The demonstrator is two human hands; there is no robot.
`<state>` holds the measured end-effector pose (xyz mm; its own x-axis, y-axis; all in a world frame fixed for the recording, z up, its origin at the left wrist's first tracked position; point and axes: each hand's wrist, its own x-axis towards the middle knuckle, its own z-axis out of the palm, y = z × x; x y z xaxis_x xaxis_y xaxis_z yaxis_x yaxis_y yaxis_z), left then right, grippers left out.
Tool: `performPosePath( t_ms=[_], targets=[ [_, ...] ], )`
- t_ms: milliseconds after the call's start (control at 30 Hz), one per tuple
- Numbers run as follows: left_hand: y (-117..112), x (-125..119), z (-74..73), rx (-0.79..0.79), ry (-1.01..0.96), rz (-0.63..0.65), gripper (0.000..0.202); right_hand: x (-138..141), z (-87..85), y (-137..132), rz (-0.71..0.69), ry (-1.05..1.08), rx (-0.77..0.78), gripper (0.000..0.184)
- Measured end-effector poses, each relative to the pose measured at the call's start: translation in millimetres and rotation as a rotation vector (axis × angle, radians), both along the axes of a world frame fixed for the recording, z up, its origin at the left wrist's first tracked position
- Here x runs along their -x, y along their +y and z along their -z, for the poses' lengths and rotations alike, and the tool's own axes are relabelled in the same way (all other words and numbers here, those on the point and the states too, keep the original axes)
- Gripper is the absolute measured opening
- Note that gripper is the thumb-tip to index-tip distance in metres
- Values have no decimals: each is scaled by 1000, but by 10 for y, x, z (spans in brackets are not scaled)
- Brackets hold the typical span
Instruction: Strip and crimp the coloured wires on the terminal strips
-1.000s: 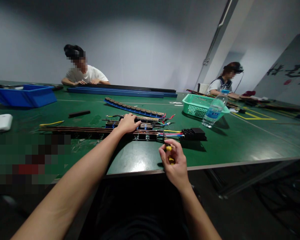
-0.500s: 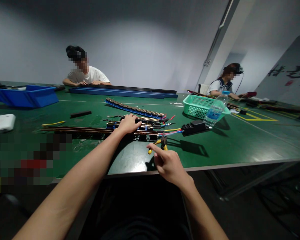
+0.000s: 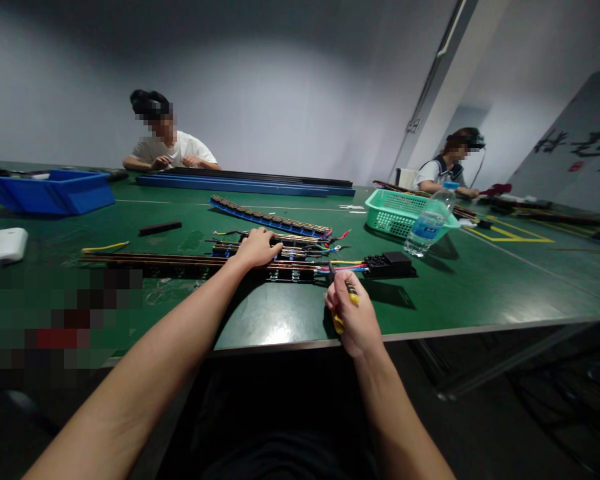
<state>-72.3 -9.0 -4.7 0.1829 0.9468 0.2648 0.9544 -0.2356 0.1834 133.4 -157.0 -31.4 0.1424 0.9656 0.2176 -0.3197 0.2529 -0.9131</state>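
Black brush-style characters (image 3: pixel 580 142) mark the wall (image 3: pixel 597 103) at right, and a clear bottle (image 3: pixel 427 230) with a blue label too small to read stands against a perforated mint-green basket (image 3: pixel 389 215) on the glossy green counter (image 3: pixel 485 287). Near its front edge lies a long dark strip (image 3: pixel 293 273) with copper-coloured bars, its coloured wires (image 3: pixel 351 267) running to a black block (image 3: pixel 390 265). The left hand (image 3: pixel 256 249) rests across the strips, thumb apart, whether gripping I cannot tell; the right hand's (image 3: pixel 355 313) fingers wrap yellow-and-black pliers (image 3: pixel 353 293) beside the wires.
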Motion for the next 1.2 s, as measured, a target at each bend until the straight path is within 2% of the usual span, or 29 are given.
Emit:
performPosePath(
  t_ms=[167, 333, 400, 533, 600, 667, 767, 833, 900, 1000, 1100, 1200],
  targets=[
    [13, 10, 14, -9, -8, 7, 52, -18, -48, 1, 29, 200, 30, 61],
    [27, 15, 20, -10, -5, 9, 51, 2, -35, -2, 48, 224, 15, 59],
    [28, 15, 19, -8, -5, 10, 52, 52, 3, -31, 91, 148, -3, 52],
    [29, 13, 18, -13, -12, 19, 52, 204, 102, -209, 144, -229, -86, 30],
    [32, 12, 19, -9, -6, 12, 51, 266, 129, -345, 138, -346, -136, 27],
    [37, 13, 20, -4, 1, 8, 51, 288, 125, -466, 101, -395, -221, 33],
    [43, 16, 21, -5, 2, 16, 51, 235, 61, -521, 50, -449, -409, 58],
    [43, 17, 20, -6, -1, 15, 51, 163, -15, -436, 40, -482, -527, 77],
    [37, 14, 18, -7, -1, 12, 52, 85, -116, -264, 49, -505, -608, 86],
    [22, 9, 11, -15, 5, 7, 52, -24, -319, 80, 130, -490, -648, 68],
    [8, 8, 3, -13, 10, 11, 54, -129, -547, 426, 237, -336, -607, 42],
    [3, 9, -2, -4, 4, 13, 54, -223, -689, 699, 170, -210, -497, 46]
  ],
)
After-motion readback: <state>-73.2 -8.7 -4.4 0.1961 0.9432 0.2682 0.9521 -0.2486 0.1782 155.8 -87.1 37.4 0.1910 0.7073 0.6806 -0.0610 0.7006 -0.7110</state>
